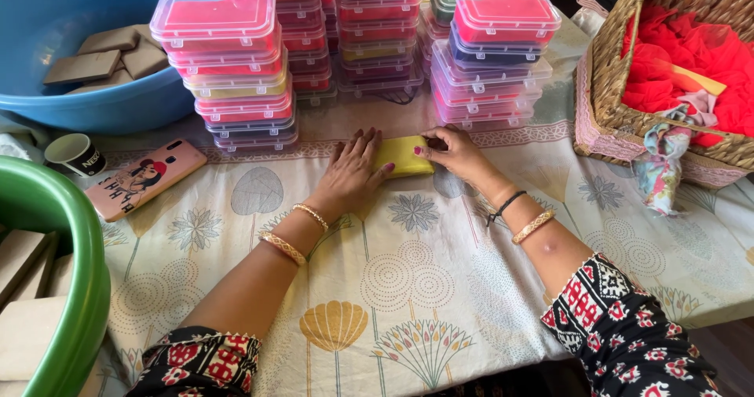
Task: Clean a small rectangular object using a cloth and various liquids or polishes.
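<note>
Head view: yellow block (402,156) lies w/ long axis left-right btwn both hands; left hand (355,171) flat on its left end, right hand (454,152) pinching right end.

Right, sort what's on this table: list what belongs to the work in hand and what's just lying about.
In hand:
- left hand and right hand, both on the yellow block
- stacked clear boxes just behind

Lying about:
- phone
- paper cup
- wicker basket of red cloth
- blue tub
- green tub
</note>
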